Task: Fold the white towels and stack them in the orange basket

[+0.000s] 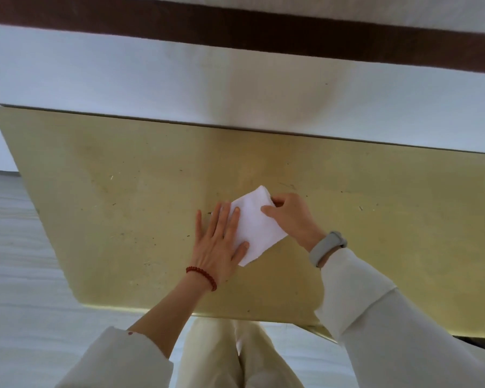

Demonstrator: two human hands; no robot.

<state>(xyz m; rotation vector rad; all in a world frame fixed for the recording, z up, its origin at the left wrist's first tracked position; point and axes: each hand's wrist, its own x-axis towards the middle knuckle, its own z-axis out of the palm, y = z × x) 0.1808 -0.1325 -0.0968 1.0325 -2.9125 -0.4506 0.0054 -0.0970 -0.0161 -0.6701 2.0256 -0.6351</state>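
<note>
Head cam looks straight down at a yellowish table (123, 191). Left hand (217, 242) lies flat, fingers straight and spread, pressing the left edge of a small folded white towel (256, 225) sitting mid-table. Right hand (293, 217) reaches in bent at the wrist, thumb and curled fingers pinching the towel's far corner.

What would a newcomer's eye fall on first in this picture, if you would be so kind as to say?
First the small folded white towel, bright against the middle of the yellowish table. Then the two hands on it: the left hand lies flat with straight fingers on its left edge, and the right hand pinches its far right corner. A red bead bracelet on the left wrist and a grey wristband on the right also stand out.
</note>
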